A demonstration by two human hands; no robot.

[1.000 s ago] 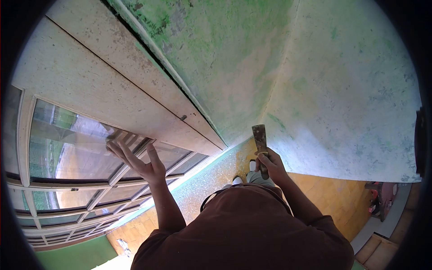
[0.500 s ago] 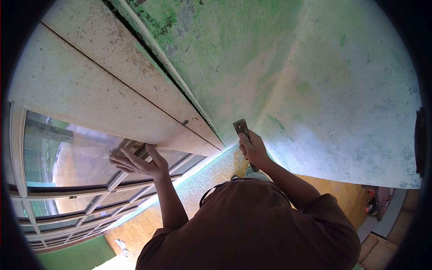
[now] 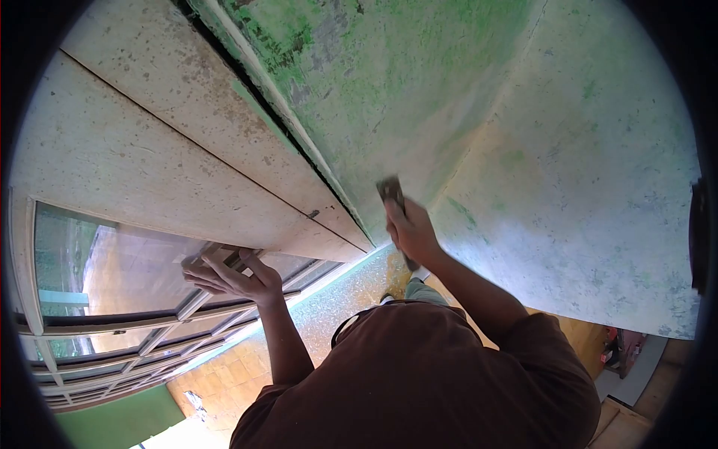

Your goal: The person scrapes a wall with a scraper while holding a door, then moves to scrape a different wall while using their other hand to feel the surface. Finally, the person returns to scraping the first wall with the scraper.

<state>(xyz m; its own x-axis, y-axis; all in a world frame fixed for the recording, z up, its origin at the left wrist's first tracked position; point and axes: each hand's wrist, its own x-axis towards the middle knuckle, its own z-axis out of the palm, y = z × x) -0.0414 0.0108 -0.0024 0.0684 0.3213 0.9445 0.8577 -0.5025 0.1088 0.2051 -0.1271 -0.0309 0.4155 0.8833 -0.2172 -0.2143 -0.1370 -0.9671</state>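
Note:
My right hand [image 3: 415, 233] is wrapped round a scraper [image 3: 390, 191] with a dark, stained flat blade. The blade points up toward the green, worn wall [image 3: 419, 112], and the end of the handle shows below my fist. Whether the blade touches the wall cannot be made out. Out to the left, my left hand [image 3: 235, 277] is open with its fingers stretched, at the window frame [image 3: 194, 303] beside the glass. Nothing is held in it, and a reflection of it shows in the pane.
Speckled pale boards [image 3: 157, 157] run along the left, with a dark gap [image 3: 254, 90] between them and the wall. Below are a speckled ledge or floor strip [image 3: 329, 303] and orange floor tiles [image 3: 224, 367]. Items stand on a shelf [image 3: 624, 352] at lower right.
My right hand has moved slightly left and up with the scraper, which is now blurred. My left hand stays at the window frame. The view has shifted a little.

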